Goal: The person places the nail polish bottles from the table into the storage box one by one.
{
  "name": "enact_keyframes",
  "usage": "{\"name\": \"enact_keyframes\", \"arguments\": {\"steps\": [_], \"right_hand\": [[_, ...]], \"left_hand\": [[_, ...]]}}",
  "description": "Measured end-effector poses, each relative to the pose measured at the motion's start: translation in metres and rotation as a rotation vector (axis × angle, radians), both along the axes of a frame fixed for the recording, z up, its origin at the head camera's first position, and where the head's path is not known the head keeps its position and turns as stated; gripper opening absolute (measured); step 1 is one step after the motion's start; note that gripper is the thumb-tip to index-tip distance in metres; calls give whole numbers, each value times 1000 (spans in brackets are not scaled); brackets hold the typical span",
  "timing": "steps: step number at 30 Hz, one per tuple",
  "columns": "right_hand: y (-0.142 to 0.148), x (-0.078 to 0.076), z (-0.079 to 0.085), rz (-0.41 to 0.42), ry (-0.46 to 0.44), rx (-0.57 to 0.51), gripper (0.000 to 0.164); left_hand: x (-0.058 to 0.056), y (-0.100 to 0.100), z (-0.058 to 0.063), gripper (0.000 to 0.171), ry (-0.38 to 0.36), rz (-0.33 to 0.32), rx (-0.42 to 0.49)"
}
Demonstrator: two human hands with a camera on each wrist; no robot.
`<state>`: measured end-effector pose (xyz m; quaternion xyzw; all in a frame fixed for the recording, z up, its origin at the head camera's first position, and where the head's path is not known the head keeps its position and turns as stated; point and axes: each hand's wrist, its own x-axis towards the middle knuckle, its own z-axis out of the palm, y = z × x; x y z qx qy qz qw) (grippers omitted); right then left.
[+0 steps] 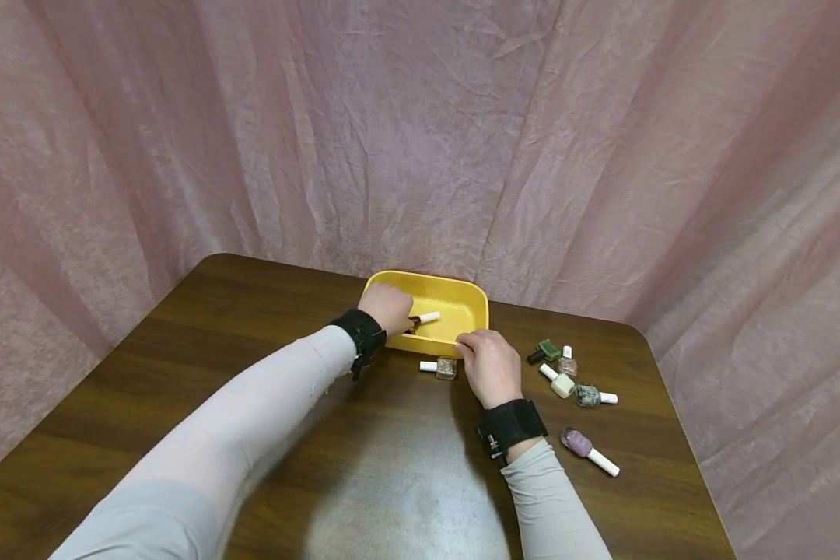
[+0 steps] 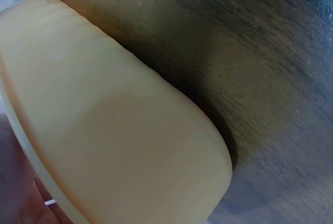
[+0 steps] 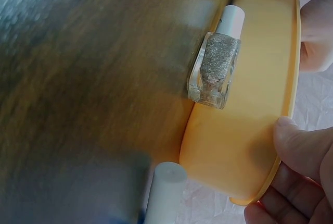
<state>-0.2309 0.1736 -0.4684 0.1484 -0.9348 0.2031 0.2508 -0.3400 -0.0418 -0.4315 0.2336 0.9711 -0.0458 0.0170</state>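
A yellow plastic tray (image 1: 462,315) stands near the table's far edge. My left hand (image 1: 387,306) reaches over its left end, fingers down inside. At those fingertips is a dark brown nail polish bottle with a white cap (image 1: 430,317); the fingers partly hide its body. In the left wrist view, the tray's wall (image 2: 130,114) covers most of the hand. My right hand (image 1: 493,365) grips the tray's near right corner, thumb (image 3: 291,135) on the outer wall, other fingers curled at the rim. A glittery nail polish bottle (image 1: 446,369) lies along the tray's front wall.
To the right of my right hand lie several nail polish bottles: a green one (image 1: 548,350), a glittery brown one (image 1: 568,365), a cream one (image 1: 562,385), a grey-green one (image 1: 588,396). A purple one (image 1: 577,442) lies nearer. A pink curtain (image 1: 420,140) hangs behind the table.
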Motion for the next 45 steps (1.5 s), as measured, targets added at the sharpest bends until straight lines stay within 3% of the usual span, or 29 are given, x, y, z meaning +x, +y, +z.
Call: {"name": "enact_keyframes", "arguments": {"steps": [9, 16, 25, 45], "right_hand": [[1, 0, 1, -14, -37, 2, 6], [1, 1, 2, -14, -32, 2, 6], [0, 1, 3, -22, -38, -1, 7], [1, -1, 3, -28, -61, 4, 8]], "left_hand": [[9, -1, 2, 43, 62, 8, 15], [16, -4, 2, 47, 138, -30, 89], [25, -8, 2, 54, 175, -69, 133], [65, -10, 15, 54, 275, -203, 252]]}}
